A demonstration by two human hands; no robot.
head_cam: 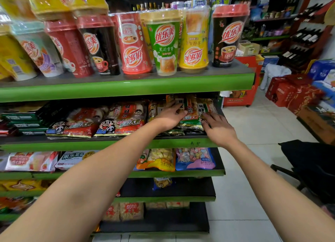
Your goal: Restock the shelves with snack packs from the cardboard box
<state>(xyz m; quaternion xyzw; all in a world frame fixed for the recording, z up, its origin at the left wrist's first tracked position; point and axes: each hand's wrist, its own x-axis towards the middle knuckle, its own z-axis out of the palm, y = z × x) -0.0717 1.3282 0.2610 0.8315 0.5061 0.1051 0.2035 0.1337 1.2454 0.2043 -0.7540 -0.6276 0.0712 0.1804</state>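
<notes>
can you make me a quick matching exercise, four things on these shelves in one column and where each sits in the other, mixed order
Things:
1. green-label milk tea cup
2. green-trimmed rice cracker pack
3. blue marshmallow bag
4. red rice cracker bag

Places:
A. shelf below the hands, right end
B. top shelf, between a red cup and a yellow cup
C. between the left hand and right hand
D. same shelf as the hands, to their left

Pairs: 1-B, 2-C, 3-A, 4-D

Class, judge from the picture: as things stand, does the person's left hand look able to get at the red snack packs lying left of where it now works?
Probably yes. The left hand is on the same shelf as the red snack packs, which lie at the open front edge with nothing before them.
</notes>
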